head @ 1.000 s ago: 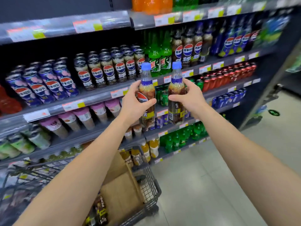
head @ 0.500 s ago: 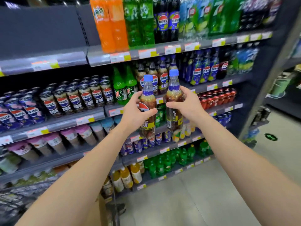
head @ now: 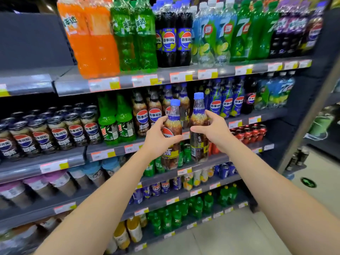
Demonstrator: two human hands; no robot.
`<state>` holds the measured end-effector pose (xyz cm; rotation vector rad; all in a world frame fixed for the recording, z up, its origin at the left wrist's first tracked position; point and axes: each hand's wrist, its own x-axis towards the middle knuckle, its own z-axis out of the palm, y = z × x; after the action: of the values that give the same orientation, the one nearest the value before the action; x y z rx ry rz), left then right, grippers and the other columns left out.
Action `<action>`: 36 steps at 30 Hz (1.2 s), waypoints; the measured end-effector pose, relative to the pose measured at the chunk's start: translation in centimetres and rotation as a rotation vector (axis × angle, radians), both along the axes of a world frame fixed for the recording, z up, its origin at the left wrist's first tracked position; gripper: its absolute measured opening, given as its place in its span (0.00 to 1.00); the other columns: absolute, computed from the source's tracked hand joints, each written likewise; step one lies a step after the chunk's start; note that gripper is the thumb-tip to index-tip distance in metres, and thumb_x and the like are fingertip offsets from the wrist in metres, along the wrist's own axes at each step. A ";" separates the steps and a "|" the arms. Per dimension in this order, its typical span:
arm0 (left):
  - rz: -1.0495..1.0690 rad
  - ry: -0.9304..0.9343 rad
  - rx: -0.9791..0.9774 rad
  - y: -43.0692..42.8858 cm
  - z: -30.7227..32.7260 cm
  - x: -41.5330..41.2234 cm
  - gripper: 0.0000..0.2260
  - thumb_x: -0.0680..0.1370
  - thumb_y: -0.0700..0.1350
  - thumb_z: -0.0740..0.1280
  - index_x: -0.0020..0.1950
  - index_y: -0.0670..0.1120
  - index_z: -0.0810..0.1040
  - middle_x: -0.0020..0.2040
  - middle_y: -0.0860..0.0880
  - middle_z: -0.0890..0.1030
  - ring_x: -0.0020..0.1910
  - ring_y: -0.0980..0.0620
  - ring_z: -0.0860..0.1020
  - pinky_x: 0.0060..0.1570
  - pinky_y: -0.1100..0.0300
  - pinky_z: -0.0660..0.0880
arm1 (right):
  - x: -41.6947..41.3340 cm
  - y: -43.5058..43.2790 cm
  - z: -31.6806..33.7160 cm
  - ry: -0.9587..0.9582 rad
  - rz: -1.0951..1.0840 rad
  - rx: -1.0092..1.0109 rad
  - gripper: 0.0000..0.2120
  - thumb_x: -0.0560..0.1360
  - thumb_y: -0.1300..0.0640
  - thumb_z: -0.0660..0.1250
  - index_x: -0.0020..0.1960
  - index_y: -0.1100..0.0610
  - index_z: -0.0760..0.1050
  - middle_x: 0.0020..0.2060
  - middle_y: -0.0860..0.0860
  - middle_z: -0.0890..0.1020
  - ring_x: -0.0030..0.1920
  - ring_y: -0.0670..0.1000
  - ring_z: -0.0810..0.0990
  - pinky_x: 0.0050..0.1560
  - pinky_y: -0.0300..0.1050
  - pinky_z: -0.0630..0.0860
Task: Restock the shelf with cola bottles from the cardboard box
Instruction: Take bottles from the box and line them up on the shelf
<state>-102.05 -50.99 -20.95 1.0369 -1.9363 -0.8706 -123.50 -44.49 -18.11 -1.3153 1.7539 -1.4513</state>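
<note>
Before the grey metal shelf (head: 274, 112) carrying shelved cola bottles (head: 141, 116), the left hand (head: 158, 138) has its fingers (head: 161, 120) curled round a blue-capped clear plastic bottle of brown cola (head: 172, 126), and farther right along that shelf the right hand (head: 215, 131) likewise grips a second blue-capped cola bottle (head: 198, 115), both upright, off the shelf.

Tall orange soda bottles (head: 92, 37) stand at eleven o'clock, tall green bottles (head: 136, 34) just beside them toward twelve. Red cans (head: 248, 133) sit at three o'clock, small green bottles (head: 176, 218) at six, a green floor sticker (head: 308, 182) at four.
</note>
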 end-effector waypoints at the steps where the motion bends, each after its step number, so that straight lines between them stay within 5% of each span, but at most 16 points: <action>1: -0.007 -0.004 0.003 -0.9 0.0 -0.8 0.43 0.71 0.60 0.80 0.81 0.57 0.63 0.71 0.57 0.71 0.66 0.58 0.69 0.59 0.62 0.66 | -0.9 -1.1 -0.1 -0.011 0.001 0.009 0.47 0.66 0.53 0.83 0.79 0.51 0.63 0.75 0.50 0.69 0.68 0.49 0.68 0.58 0.47 0.69; 3: -0.009 -0.007 -0.004 -2.3 0.0 -2.4 0.43 0.71 0.60 0.80 0.81 0.57 0.62 0.75 0.55 0.70 0.69 0.57 0.68 0.61 0.62 0.66 | -2.5 -3.0 -0.3 -0.030 0.011 0.033 0.48 0.66 0.54 0.83 0.79 0.50 0.63 0.76 0.51 0.68 0.70 0.51 0.68 0.59 0.48 0.69; 6: 0.011 0.001 0.002 -4.0 -0.2 -4.5 0.42 0.71 0.60 0.80 0.81 0.57 0.63 0.68 0.61 0.69 0.65 0.62 0.66 0.54 0.71 0.64 | -4.9 -5.7 -0.7 -0.078 -0.001 0.062 0.48 0.66 0.54 0.83 0.79 0.50 0.62 0.77 0.52 0.66 0.75 0.55 0.66 0.64 0.54 0.70; 11: 0.023 0.009 0.040 -6.2 -1.0 -7.0 0.42 0.70 0.60 0.80 0.80 0.59 0.64 0.66 0.62 0.69 0.66 0.61 0.67 0.61 0.60 0.67 | -8.2 -9.9 -0.7 -0.113 -0.002 0.061 0.48 0.66 0.56 0.82 0.80 0.52 0.62 0.78 0.53 0.65 0.75 0.56 0.66 0.65 0.54 0.69; 14: 0.060 0.003 0.048 -7.4 -1.5 -8.2 0.43 0.69 0.61 0.80 0.80 0.60 0.64 0.65 0.61 0.69 0.64 0.60 0.69 0.54 0.69 0.67 | -9.7 -12.9 -0.3 -0.056 0.013 0.040 0.48 0.66 0.55 0.83 0.79 0.53 0.62 0.76 0.53 0.68 0.73 0.55 0.68 0.65 0.50 0.70; 17: 0.137 0.017 0.053 -8.6 -1.9 -9.4 0.44 0.68 0.63 0.80 0.79 0.62 0.64 0.65 0.62 0.69 0.63 0.60 0.69 0.54 0.66 0.66 | -10.8 -15.6 0.0 -0.010 0.029 0.033 0.48 0.64 0.54 0.83 0.79 0.54 0.63 0.72 0.54 0.72 0.68 0.55 0.73 0.67 0.53 0.72; 20: 0.211 0.041 0.046 -9.4 -2.3 -10.7 0.44 0.66 0.65 0.80 0.79 0.62 0.65 0.63 0.71 0.68 0.59 0.73 0.70 0.52 0.72 0.64 | -11.7 -17.6 -0.8 0.032 0.041 0.017 0.47 0.64 0.53 0.83 0.78 0.54 0.65 0.71 0.53 0.74 0.66 0.54 0.74 0.67 0.52 0.73; 22: 0.257 0.066 0.035 -9.7 -2.5 -11.6 0.45 0.64 0.65 0.80 0.77 0.62 0.66 0.60 0.75 0.68 0.55 0.84 0.68 0.48 0.77 0.66 | -12.3 -18.9 -1.4 0.014 0.061 -0.013 0.43 0.63 0.54 0.83 0.74 0.55 0.70 0.64 0.52 0.79 0.62 0.55 0.78 0.65 0.55 0.75; 25: 0.323 0.077 0.032 -10.1 -2.7 -12.9 0.43 0.62 0.64 0.82 0.74 0.62 0.69 0.58 0.74 0.72 0.56 0.83 0.70 0.47 0.82 0.69 | -13.3 -21.0 -1.6 -0.044 0.099 -0.047 0.37 0.63 0.55 0.83 0.69 0.56 0.74 0.51 0.49 0.84 0.54 0.56 0.83 0.59 0.59 0.79; 31: 0.439 0.086 0.019 -10.0 -3.1 -14.5 0.38 0.63 0.64 0.82 0.68 0.70 0.67 0.55 0.78 0.75 0.57 0.83 0.69 0.48 0.84 0.66 | -13.4 -23.9 -1.5 0.013 0.129 -0.152 0.39 0.65 0.52 0.82 0.72 0.54 0.70 0.58 0.52 0.82 0.57 0.54 0.80 0.60 0.51 0.77; 36: 0.441 0.094 0.010 -9.9 -3.4 -15.0 0.38 0.64 0.61 0.82 0.70 0.66 0.68 0.52 0.83 0.73 0.55 0.83 0.71 0.45 0.84 0.67 | -13.2 -24.7 -3.4 0.056 0.168 -0.154 0.38 0.68 0.52 0.81 0.73 0.52 0.67 0.60 0.53 0.81 0.59 0.56 0.80 0.61 0.52 0.77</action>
<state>-117.09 -60.88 -24.33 1.3374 -1.5406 -0.6636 -136.71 -69.22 -21.52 -1.5566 1.5488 -1.4908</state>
